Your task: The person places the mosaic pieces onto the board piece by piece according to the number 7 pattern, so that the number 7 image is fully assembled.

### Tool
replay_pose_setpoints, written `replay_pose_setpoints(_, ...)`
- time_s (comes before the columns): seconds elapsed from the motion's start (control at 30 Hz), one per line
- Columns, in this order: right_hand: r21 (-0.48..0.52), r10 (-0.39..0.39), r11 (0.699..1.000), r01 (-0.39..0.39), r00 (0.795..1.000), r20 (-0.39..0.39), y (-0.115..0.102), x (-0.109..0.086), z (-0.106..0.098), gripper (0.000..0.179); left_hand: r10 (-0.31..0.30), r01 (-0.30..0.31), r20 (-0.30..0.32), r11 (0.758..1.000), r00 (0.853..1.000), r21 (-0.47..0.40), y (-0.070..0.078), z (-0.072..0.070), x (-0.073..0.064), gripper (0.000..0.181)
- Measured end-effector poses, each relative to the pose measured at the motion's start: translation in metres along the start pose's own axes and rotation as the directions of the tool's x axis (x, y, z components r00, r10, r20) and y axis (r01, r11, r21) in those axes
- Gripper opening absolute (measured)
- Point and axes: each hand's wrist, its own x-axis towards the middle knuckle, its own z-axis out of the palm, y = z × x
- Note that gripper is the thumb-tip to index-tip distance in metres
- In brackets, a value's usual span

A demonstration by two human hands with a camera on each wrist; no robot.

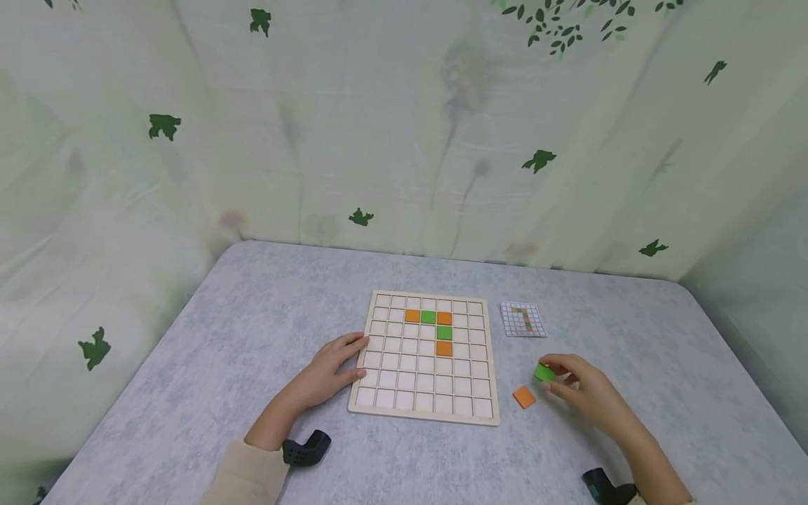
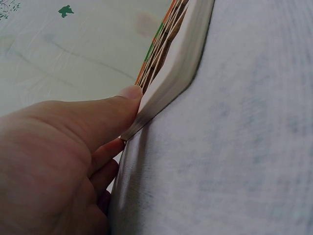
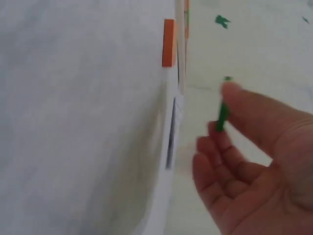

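Between thumb and fingertips my right hand (image 1: 590, 393) pinches a green square tile (image 1: 544, 372), which shows edge-on and raised off the table in the right wrist view. Just left of it an orange square tile (image 1: 524, 398) lies on the table. A pale wooden grid board (image 1: 424, 419) lies flat in the middle. Orange and green tiles alternate in its cells, three along an upper row and two more running down from the right end. My left hand (image 1: 322, 375) rests at the board's left edge, thumb and fingertips touching the rim.
A small pattern card (image 1: 507, 324) with a printed grid lies right of the board, beyond my right hand. The grey table (image 1: 284, 280) meets a pale curtain (image 1: 391, 140) with leaf prints at the back. Black wrist devices sit at both wrists.
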Motion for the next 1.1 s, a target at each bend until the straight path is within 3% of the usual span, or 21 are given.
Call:
replay_pose_setpoints(0.2, 0.112, -0.083, 0.990, 0.084, 0.996, -0.016, -0.024, 0.019, 0.016, 0.037, -0.003, 0.003, 0.003, 1.000, 1.000, -0.005, 0.000, 0.000, 0.000, 0.059)
replay_pose_setpoints(0.43, 0.207, -0.145, 0.969, 0.134, 0.989, 0.038, -0.051, 0.040, 0.044, 0.035, -0.003, 0.003, 0.005, 1.000, 1.000, -0.003, 0.000, 0.000, 0.000, 0.059)
replay_pose_setpoints(0.63, 0.258, -0.214, 0.948, 0.186, 0.973, 0.084, -0.062, 0.057, 0.069, 0.034, -0.007, 0.007, 0.005, 1.000, 1.000, -0.010, 0.001, 0.000, 0.000, 0.059)
replay_pose_setpoints(0.87, 0.202, -0.216, 0.960, 0.191, 0.970, 0.109, -0.063, 0.063, 0.089, 0.025, -0.010, 0.010, 0.007, 1.000, 1.000, -0.009, 0.001, -0.001, 0.001, 0.059)
replay_pose_setpoints(1.1, 0.186, -0.188, 0.970, 0.155, 0.967, 0.174, -0.069, 0.065, 0.089, 0.030, -0.015, 0.015, 0.006, 1.000, 1.000, 0.000, 0.001, -0.001, 0.001, 0.059)
